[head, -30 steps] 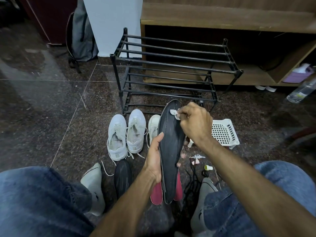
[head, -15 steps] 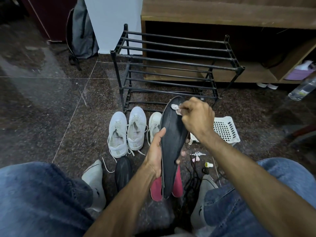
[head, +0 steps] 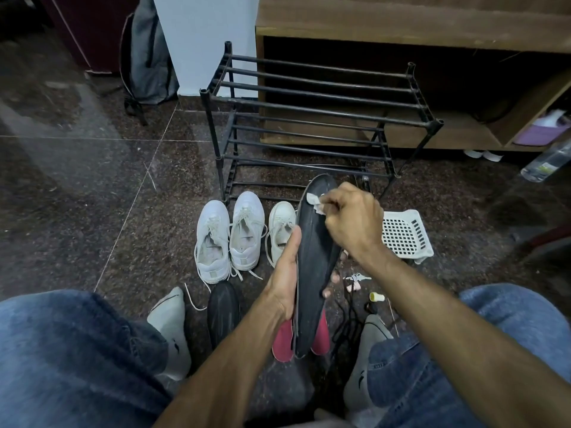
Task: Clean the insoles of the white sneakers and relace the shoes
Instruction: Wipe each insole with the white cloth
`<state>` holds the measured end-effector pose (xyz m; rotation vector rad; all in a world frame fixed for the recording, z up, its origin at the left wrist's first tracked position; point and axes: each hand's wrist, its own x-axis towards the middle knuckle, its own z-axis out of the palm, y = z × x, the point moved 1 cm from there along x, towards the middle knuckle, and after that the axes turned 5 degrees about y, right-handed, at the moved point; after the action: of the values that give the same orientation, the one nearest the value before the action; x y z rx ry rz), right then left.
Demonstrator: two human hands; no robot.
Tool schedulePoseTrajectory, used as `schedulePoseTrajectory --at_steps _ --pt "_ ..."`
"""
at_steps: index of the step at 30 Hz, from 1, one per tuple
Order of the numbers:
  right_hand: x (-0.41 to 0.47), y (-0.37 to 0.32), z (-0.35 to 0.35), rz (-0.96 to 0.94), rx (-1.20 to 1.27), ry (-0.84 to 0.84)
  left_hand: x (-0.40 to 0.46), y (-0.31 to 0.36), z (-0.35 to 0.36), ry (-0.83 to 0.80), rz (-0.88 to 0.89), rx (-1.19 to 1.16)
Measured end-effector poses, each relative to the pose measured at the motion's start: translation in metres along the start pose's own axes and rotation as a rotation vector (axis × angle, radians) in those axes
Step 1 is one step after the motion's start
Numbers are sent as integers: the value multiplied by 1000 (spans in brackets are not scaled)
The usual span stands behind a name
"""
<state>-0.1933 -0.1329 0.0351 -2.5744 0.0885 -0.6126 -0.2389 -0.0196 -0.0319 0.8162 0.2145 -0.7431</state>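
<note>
Black foam insole (head: 315, 267) stands upright in the left hand (head: 285, 278), thumb on its near edge and fingertips curled round the far one, while the right hand (head: 352, 220) pinches a small white wipe (head: 315, 203) against its toe end. Behind it, partly hidden, three white lace-up sneakers (head: 245, 231) sit on the dark speckled floor (head: 92, 196) before a black metal shoe rack (head: 309, 118). Just right lies a white perforated plastic basket (head: 404, 236); a second black insole (head: 223, 313) and two red insoles (head: 282, 342) lie between the socked feet.
</note>
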Motion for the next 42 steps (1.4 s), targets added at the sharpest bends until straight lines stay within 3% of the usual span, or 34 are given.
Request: schedulePoseTrajectory --at_steps 7,10,15,21,26,30,33,37,42 --pt "-70 -12 -1 -153 104 -142 1 5 -3 101 145 -96" --pt "-38 -9 0 -66 28 -101 -1 6 3 31 78 -72" --pt "15 -6 1 251 48 -43 3 4 -1 -31 52 11" --pt "-47 -19 7 219 348 -214 2 2 -3 57 104 -51" --pt "-32 -23 10 250 230 -114 1 -4 2 52 97 -32" --pt "10 -16 9 421 180 -60 5 -6 0 -43 78 19" --pt "-4 -19 7 393 220 -146 5 -3 -3 -45 80 10" --pt "-56 -26 2 338 279 -322 2 -2 -4 71 111 -14" --pt "-17 -19 3 267 85 -134 7 -7 1 -7 66 -18"
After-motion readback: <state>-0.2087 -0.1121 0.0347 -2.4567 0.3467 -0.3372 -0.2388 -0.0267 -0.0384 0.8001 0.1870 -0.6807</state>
